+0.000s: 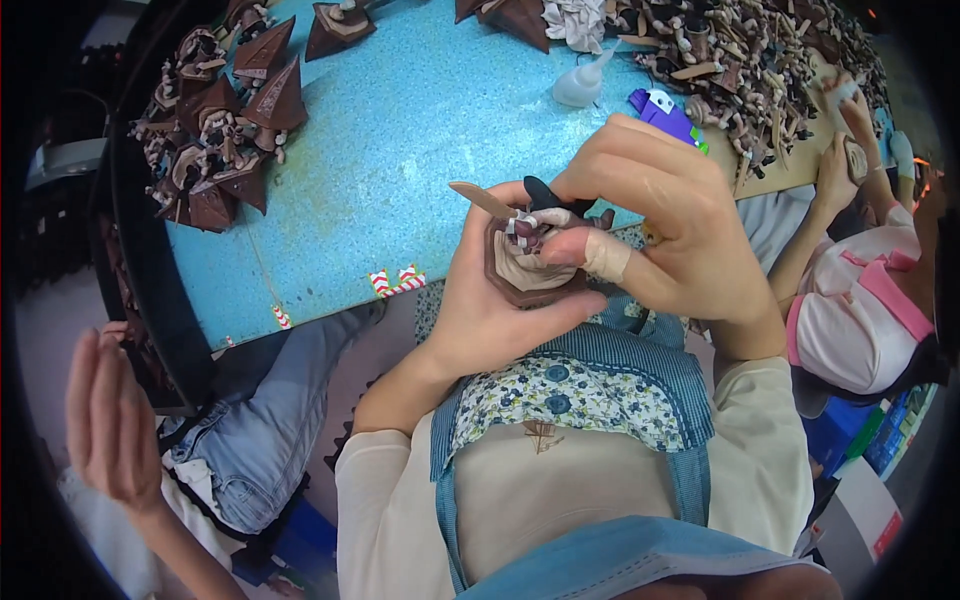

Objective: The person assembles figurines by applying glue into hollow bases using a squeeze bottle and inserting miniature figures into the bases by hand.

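Note:
Above my lap, my left hand is wrapped round a small figurine with a brown, many-sided base and a swirled beige middle. A flat tan paddle-shaped piece sticks out of it toward the upper left. My right hand comes from the right, its thumb taped, and its bent fingers pinch at the upper part of the figurine. A black rounded piece shows beside those fingertips. Whether it belongs to the figurine I cannot tell. My right fingertips partly hide the figurine's top.
A blue worktable lies ahead. Brown figurines cluster at its left, and a large heap of figurine parts covers the right. A nozzle bottle and a purple item lie nearby. Co-workers' hands show at left and right.

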Demonstrator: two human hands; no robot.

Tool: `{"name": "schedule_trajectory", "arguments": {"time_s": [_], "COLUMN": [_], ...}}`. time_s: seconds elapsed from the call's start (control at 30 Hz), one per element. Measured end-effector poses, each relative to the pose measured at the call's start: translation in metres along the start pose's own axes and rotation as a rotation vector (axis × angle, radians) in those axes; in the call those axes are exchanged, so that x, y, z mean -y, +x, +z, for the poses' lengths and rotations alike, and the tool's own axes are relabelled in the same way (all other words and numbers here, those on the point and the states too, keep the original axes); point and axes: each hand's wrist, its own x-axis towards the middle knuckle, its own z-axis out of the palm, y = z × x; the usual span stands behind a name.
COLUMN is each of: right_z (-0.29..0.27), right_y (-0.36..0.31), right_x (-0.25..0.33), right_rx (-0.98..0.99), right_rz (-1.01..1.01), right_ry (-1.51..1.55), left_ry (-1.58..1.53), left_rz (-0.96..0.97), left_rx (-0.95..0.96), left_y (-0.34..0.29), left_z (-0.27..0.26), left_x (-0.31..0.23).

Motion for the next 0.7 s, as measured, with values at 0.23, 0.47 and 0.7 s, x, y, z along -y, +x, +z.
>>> {"name": "schedule_trajectory", "arguments": {"time_s": [0.23,0.47,0.7], "right_z": [-0.003,-0.013,-0.038], "right_y": [0.005,0.0,-0.007], "right_x": [-0.038,-0.042,-0.025], "right_rx": [0.172,0.294,0.229], "right_rz": [-0.307,-0.156,0.078], "right_ry": [0.381,0.667,0.337], "left_ry": [-0.157,-0.05,0.148], "left_rz": [-0.196,-0.192,-0.044], "left_rx": [0.231,0.217,0.077], "left_y": [0.001,0.004,0.011], "left_z": [-0.013,-0.006,0.009], "left_x": [-0.007,-0.009,0.001]}}
